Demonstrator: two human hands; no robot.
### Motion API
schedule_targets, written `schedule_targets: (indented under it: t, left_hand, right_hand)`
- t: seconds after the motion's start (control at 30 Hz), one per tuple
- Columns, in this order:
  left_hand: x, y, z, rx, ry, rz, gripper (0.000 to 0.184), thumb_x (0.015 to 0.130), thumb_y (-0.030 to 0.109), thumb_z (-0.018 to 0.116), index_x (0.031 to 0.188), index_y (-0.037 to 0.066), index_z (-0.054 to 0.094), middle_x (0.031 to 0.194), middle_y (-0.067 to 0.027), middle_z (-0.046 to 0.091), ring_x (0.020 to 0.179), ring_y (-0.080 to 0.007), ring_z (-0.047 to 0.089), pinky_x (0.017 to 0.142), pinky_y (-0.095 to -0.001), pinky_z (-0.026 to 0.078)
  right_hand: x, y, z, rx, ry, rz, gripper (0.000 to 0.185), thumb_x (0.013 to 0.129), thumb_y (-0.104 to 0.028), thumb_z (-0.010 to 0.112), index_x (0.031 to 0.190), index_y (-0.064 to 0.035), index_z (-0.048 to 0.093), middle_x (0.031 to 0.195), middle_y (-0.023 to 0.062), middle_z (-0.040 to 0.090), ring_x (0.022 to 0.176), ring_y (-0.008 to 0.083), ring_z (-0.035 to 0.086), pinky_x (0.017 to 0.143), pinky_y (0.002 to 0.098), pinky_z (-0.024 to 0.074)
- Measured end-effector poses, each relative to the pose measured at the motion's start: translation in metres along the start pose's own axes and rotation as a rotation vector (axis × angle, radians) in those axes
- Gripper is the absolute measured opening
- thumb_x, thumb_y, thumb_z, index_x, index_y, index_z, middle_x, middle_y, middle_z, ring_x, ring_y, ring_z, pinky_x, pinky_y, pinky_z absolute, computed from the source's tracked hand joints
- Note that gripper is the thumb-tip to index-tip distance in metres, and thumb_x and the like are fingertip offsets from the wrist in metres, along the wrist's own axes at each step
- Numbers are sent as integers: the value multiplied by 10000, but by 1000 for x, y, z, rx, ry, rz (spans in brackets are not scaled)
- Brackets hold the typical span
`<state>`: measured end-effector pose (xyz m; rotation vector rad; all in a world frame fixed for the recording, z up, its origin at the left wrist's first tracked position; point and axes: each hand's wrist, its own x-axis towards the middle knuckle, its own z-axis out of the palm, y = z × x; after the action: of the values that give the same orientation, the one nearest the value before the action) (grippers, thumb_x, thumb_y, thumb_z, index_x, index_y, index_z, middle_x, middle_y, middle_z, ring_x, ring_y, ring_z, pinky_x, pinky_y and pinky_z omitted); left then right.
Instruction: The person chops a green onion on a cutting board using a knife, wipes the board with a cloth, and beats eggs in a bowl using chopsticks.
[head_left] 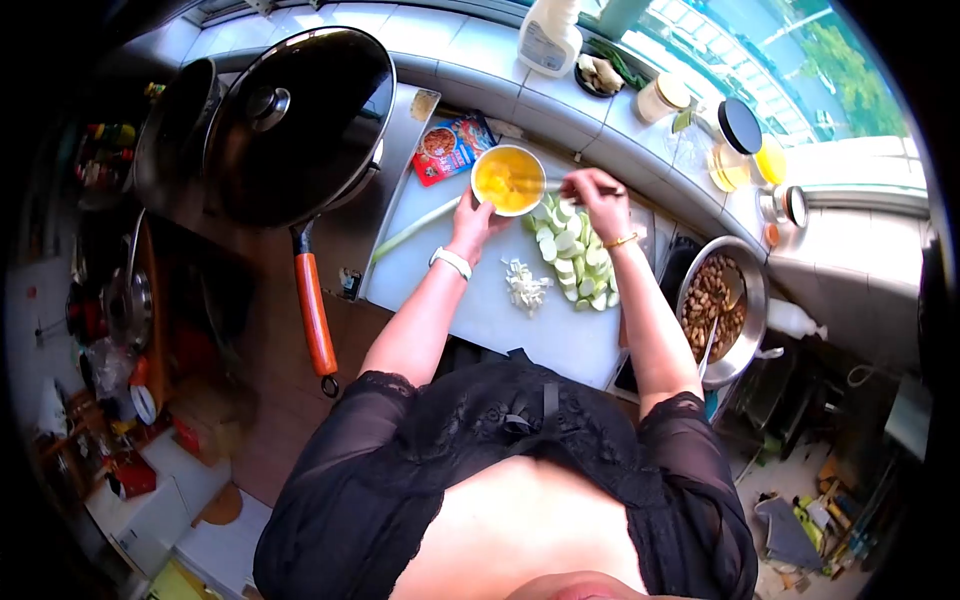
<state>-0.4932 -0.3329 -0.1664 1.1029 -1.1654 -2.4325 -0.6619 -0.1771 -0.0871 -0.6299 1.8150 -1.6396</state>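
Note:
My left hand (pixel 475 222) is closed around the side of a white bowl (pixel 543 180) above the board. Inside the bowl is yellow beaten egg (pixel 508 178). Just right of it, my right hand (pixel 598 200) pinches a thin stick-like utensil (pixel 612 190), whose tip reaches toward the bowl; its exact kind is unclear. Under and below that hand lies a heap of sliced pale green vegetable (pixel 575 255). A small pile of chopped white pieces (pixel 526 286) sits left of the slices on the white cutting board (pixel 470 312). A long green onion stalk (pixel 415 233) runs toward the bowl's left side.
A lidded black pan (pixel 300 130) with an orange-brown handle (pixel 313 300) stands left. A red and blue food packet (pixel 452 145) lies behind the board. To the right, a metal bowl (pixel 757 290) holds brown pieces and a spoon. Jars (pixel 663 98) and a spray bottle (pixel 550 38) line the sill.

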Motion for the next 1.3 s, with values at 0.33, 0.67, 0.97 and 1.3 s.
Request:
schedule_targets:
  t: [0.33,0.67,0.97,1.3]
  left_hand:
    - [-78,-24,-22,18,144,-8,570,934,107,511,1455,101,278,1117,-137,633,902,-251,699,777,-356,585]
    - [-126,-45,-48,32,211,-11,555,936,103,479,1453,102,278,1157,-140,607,930,-237,683,806,-353,579]
    - [-132,-39,-66,-106,-9,-75,678,930,72,492,1525,156,177,1358,-124,488,1069,-247,636,899,-388,553]
    - [-136,-32,-60,97,30,-33,816,907,38,629,1544,171,137,1441,-119,418,1191,-229,563,835,-331,573]
  right_hand:
    - [-35,-23,1,-4,-136,56,188,976,-153,581,939,8,672,802,59,698,711,127,673,670,257,549]
    - [-42,11,49,35,-295,98,200,972,-205,594,993,-19,665,872,59,700,767,115,668,667,247,530]
    - [-52,15,31,10,-350,160,251,997,-228,542,1013,-4,655,892,83,712,813,160,699,691,268,547]
    - [-49,12,26,42,-422,261,259,984,-240,566,999,-3,670,878,85,722,812,169,706,685,271,552]
